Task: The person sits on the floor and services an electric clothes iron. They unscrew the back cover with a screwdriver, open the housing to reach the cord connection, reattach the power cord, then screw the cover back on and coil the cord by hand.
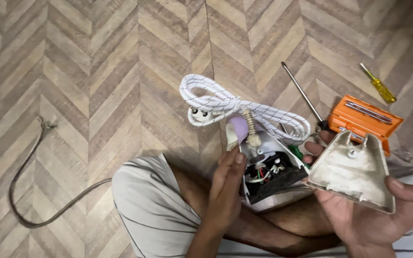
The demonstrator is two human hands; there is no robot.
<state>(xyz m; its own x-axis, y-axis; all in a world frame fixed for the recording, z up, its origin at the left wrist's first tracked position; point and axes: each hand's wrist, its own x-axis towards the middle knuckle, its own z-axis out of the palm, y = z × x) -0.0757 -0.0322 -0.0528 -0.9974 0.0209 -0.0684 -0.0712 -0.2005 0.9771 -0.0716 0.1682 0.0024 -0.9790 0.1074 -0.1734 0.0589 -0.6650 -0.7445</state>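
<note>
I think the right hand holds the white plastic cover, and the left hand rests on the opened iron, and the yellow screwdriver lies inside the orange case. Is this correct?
Not quite. In the head view the yellow screwdriver lies on the floor beside the orange case, not inside it. The rest holds: the right hand holds the white plastic cover, and the left hand rests on the opened iron.

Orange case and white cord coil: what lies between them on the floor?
In the head view, a long metal-shafted screwdriver lies slantwise between the white cord coil and the orange case, its handle end by the case.
</note>
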